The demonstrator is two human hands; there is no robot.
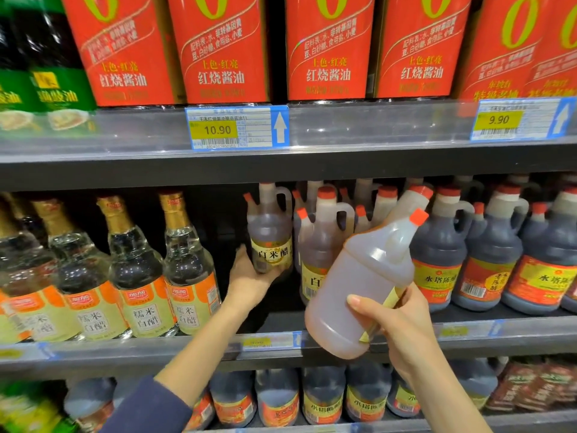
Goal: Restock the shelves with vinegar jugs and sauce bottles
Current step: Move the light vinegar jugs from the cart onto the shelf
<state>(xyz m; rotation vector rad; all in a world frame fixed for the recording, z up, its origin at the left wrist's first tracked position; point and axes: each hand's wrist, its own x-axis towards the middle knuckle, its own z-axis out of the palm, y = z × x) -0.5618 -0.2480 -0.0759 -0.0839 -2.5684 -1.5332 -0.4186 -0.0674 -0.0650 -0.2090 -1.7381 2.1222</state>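
Two jugs of pale amber vinegar are in a person's bare hands at a supermarket shelf, both below the 10.90 price tag [236, 128]. Just beneath the tag and slightly to its right, the left hand [249, 281] cups the base of an upright jug [271, 232]. The thumb runs up the jug's left side and the fingers curl under and around its white-and-gold label. Whether its bottom touches the shelf board cannot be told.

Lower and farther right of the tag, the right hand [396, 320] grips the second jug [359, 285] low on its body, thumb laid across the front and fingers wrapped behind, where a strip of yellow label shows. That jug is tilted, its orange cap [418, 215] pointing up and to the right, and it hangs in front of the shelf edge [156, 348] rather than on it.

Between the two held jugs, a matching pale jug [318, 239] stands on the shelf with more behind it. Below and left of the tag stand clear glass bottles [134, 267] with gold foil necks; far to its lower right are dark vinegar jugs [437, 245] with red-and-yellow labels.

Above the tag runs a row of red-labelled soy sauce bottles [218, 48], with green-labelled bottles [46, 89] to its upper left. A 9.90 tag [498, 120] sits level with it, far right. Well below the tag, more dark jugs [278, 398] fill the next shelf down, beside the left arm's navy sleeve [150, 407].
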